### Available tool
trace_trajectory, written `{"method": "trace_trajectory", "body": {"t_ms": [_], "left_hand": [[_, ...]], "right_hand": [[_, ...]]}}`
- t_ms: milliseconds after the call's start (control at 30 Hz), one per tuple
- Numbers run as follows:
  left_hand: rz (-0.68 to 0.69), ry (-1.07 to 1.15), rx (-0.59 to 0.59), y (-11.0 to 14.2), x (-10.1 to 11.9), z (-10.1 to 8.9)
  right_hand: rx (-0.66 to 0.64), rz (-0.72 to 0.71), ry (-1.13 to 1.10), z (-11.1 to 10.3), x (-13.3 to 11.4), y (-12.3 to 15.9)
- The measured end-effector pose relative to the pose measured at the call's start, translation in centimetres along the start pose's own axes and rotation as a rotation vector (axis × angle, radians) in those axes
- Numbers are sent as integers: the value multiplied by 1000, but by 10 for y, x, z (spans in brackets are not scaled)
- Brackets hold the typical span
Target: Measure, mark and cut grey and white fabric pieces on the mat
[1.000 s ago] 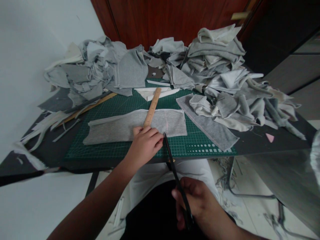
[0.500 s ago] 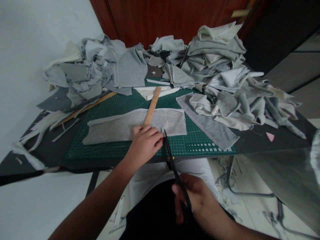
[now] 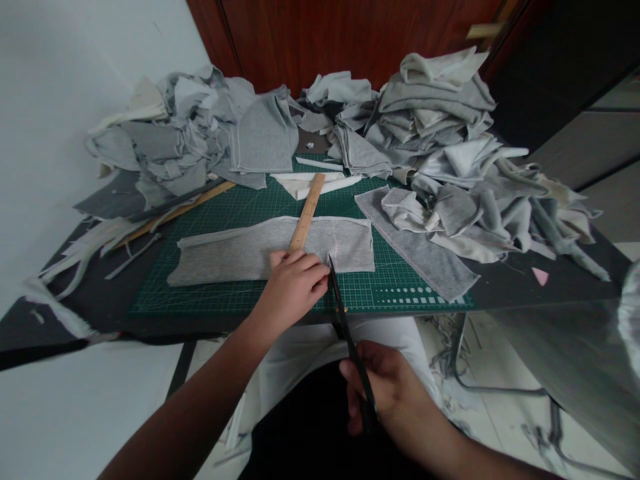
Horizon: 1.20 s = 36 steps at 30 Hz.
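A long strip of light grey fabric (image 3: 225, 259) lies across a green cutting mat (image 3: 245, 204), with a faint pink line (image 3: 335, 243) near its right end. My left hand (image 3: 295, 283) is closed at the strip's front edge, gripping the cloth there, and covers the lower end of a wooden ruler (image 3: 309, 207). In my right hand (image 3: 385, 380) are black scissors (image 3: 342, 317), held below the table edge and pointing up. One blade tip shows on top of the fabric, just right of my left fingers. The other blade is mostly hidden.
Piles of grey fabric scraps stand at the back left (image 3: 180, 143) and back right (image 3: 435, 103). A darker grey piece (image 3: 420, 250) lies angled on the mat's right side. White strips (image 3: 85, 253) and another wooden stick (image 3: 175, 217) lie at the left. A pink chip (image 3: 540, 276) sits far right.
My right hand has shifted slightly left and up, and the scissor handles look closer together. My left hand stays on the fabric. The whole view has shifted slightly.
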<state>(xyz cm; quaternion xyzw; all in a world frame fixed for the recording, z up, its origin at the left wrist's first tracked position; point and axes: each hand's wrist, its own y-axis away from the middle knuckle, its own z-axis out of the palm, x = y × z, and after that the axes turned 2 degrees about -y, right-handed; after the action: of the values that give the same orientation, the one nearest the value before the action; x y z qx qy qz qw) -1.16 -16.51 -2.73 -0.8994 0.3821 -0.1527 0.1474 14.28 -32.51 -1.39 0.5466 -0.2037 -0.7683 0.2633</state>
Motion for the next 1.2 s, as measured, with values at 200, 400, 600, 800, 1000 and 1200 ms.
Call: {"method": "trace_trajectory", "body": {"t_ms": [200, 400, 600, 800, 1000, 1200], "left_hand": [[-6, 22, -9, -1, 0, -1], [-24, 46, -16, -1, -1, -2], [-30, 55, -31, -2, -1, -2], [-32, 83, -27, -3, -2, -2], [-41, 99, -48, -2, -3, -3], [-44, 108, -46, -3, -3, -3]], "right_hand": [[11, -1, 38, 3, -13, -3], [23, 4, 32, 5, -11, -8], [33, -30, 33, 3, -18, -12], [43, -26, 40, 3, -21, -17], [50, -62, 57, 1, -27, -20], [63, -86, 65, 2, -33, -25]]}}
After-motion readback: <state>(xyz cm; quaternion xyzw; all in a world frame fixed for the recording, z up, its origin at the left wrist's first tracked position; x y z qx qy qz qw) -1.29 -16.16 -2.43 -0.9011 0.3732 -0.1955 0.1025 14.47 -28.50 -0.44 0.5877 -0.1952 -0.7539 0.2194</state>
